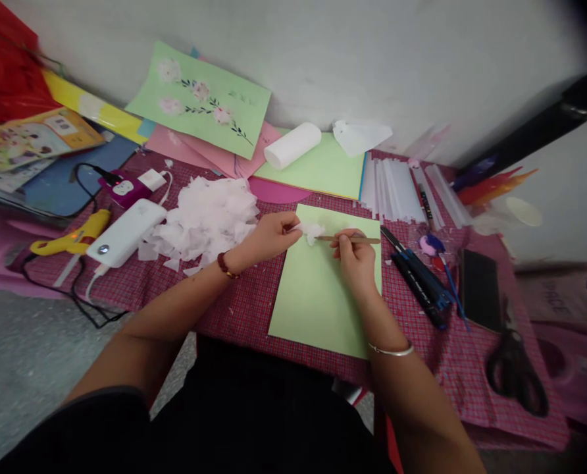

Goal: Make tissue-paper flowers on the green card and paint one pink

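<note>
A light green sheet of paper (318, 296) lies on the checked tablecloth in front of me. Near its upper left edge, my left hand (278, 232) pinches a small white paper petal. My right hand (357, 260) grips a thin brown stick (367, 240), perhaps a brush or pencil, whose left tip reaches a small white paper cluster (313, 232) on the sheet. Left of my left hand spreads a heap of white paper petals (214, 210). Whether glue joins the cluster to the sheet cannot be made out.
Behind stand a green card with pink flowers (209, 99) and a white paper roll (292, 145). At left are a yellow glue gun (71, 237), a white power bank (126, 232) and cables. Pens (419, 283), clear strips (397, 191), a dark phone-like slab (480, 289) and scissors (515, 368) lie right.
</note>
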A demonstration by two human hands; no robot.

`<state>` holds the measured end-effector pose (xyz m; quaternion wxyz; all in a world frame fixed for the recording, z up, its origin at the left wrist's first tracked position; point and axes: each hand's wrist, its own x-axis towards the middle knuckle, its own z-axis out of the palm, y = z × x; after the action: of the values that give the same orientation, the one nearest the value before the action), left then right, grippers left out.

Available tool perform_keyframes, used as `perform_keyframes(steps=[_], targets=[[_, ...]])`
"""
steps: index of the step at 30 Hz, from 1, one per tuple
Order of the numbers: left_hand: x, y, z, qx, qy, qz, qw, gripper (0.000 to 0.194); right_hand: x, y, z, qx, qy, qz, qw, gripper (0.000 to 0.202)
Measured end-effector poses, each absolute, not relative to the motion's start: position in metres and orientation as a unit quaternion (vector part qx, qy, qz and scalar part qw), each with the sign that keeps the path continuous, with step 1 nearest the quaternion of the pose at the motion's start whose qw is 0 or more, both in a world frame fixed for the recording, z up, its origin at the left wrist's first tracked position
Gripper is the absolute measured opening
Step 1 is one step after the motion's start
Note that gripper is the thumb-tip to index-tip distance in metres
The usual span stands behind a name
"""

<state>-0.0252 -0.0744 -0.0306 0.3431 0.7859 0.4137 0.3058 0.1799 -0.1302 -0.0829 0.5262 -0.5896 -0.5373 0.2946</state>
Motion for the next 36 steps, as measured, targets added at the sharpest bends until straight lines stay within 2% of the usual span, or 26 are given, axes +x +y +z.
perform_keyframes(steps=[4,9,14,18,21,24,27,29,32,36], targets=[[-0.014,-0.067,-0.026,0.773,0.401,0.302,0.388,0.017,0.179,-0.134,-0.085,-0.576,-0.599,0.244,0.500,0.021],[-0.005,-0.062,-0.041,0.793,0.394,0.305,0.352,0.015,0.181,-0.138,-0.090,-0.566,-0.642,0.220,0.469,0.020],[0.000,-0.065,-0.051,0.842,0.282,0.287,0.359,0.018,0.183,-0.136,-0.091,-0.563,-0.634,0.228,0.478,0.020],[-0.001,-0.061,-0.055,0.903,0.225,0.225,0.288,0.020,0.184,-0.134,-0.091,-0.556,-0.627,0.239,0.491,0.018],[-0.005,-0.056,-0.057,0.933,0.245,0.185,0.189,0.021,0.185,-0.133,-0.091,-0.558,-0.615,0.254,0.495,0.017],[-0.009,-0.053,-0.057,0.915,0.312,0.208,0.147,0.018,0.186,-0.132,-0.092,-0.562,-0.601,0.269,0.500,0.018],[-0.010,-0.057,-0.052,0.861,0.388,0.291,0.155,0.018,0.187,-0.132,-0.092,-0.562,-0.592,0.276,0.507,0.017],[-0.008,-0.063,-0.049,0.832,0.398,0.323,0.213,0.021,0.187,-0.131,-0.092,-0.561,-0.593,0.277,0.507,0.016],[-0.004,-0.073,-0.046,0.866,0.315,0.263,0.285,0.024,0.186,-0.131,-0.091,-0.560,-0.594,0.277,0.506,0.016],[-0.001,-0.074,-0.049,0.942,0.223,0.150,0.203,0.024,0.186,-0.131,-0.090,-0.562,-0.593,0.271,0.508,0.016]])
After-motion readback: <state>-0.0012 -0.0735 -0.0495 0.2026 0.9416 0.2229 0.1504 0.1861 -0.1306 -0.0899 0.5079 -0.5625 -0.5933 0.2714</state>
